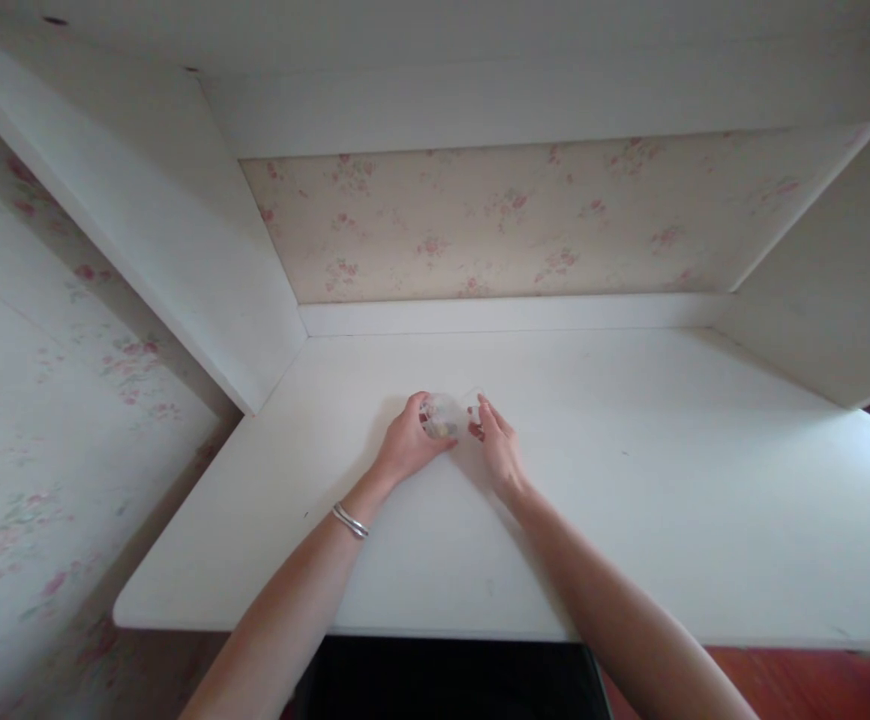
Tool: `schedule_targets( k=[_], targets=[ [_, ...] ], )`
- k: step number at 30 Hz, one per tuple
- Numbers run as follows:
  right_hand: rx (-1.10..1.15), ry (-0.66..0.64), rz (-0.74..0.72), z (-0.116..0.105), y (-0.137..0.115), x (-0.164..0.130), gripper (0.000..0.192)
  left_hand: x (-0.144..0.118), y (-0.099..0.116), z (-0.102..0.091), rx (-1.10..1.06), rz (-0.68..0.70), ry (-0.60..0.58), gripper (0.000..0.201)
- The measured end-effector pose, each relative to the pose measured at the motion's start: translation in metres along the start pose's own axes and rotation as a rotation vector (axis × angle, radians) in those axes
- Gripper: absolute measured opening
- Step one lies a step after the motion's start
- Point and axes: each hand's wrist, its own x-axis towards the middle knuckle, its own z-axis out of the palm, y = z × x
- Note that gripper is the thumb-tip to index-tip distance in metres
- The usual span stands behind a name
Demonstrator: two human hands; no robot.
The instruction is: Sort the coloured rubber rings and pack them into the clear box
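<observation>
My left hand (407, 443) is wrapped round a small see-through container (441, 416), with thumb and fingers on either side of it. Some small pale and dark things seem to show through its wall, too small to name. Just to the right, my right hand (502, 452) pinches a thin transparent piece (472, 398), which looks like a lid. A narrow gap parts the two hands. Both are low over the white desk top (435, 560); whether the container touches it I cannot tell.
White side panels stand at the left (172, 220) and right (840, 260) of the desk. An overhead shelf (480, 90) spans the top, with flowered wallpaper (480, 220) behind. A black seat (450, 680) is below the front edge.
</observation>
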Motion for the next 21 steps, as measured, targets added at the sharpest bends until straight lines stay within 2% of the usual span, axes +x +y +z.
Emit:
schedule_targets(
  k=[3, 6, 8, 11, 13, 16, 18, 21],
  targets=[
    [0.243, 0.078, 0.114, -0.003, 0.006, 0.010, 0.062, 0.004, -0.007, -0.001, -0.003, -0.004, 0.025, 0.074],
    [0.311, 0.139, 0.176, -0.006, 0.009, 0.017, 0.058, 0.012, -0.016, -0.007, 0.052, -0.025, 0.067, 0.075],
    [0.322, 0.163, 0.199, -0.009, 0.011, 0.021, 0.056, 0.021, -0.022, -0.017, 0.122, -0.027, 0.107, 0.075],
    [0.330, 0.126, 0.223, -0.015, 0.012, 0.023, 0.053, 0.040, -0.030, -0.042, 0.287, -0.016, 0.118, 0.077],
    [0.399, 0.097, 0.274, -0.019, 0.008, 0.022, 0.047, 0.054, -0.033, -0.063, 0.439, -0.022, 0.101, 0.080],
    [0.592, 0.136, 0.389, -0.025, -0.003, 0.018, 0.031, 0.070, -0.036, -0.092, 0.741, -0.028, 0.043, 0.080],
    [0.695, 0.166, 0.438, -0.026, -0.010, 0.016, 0.023, 0.077, -0.036, -0.104, 0.825, -0.020, 0.008, 0.077],
    [0.755, 0.163, 0.464, -0.028, -0.017, 0.013, 0.018, 0.080, -0.037, -0.113, 1.008, 0.081, -0.107, 0.069]
  ],
)
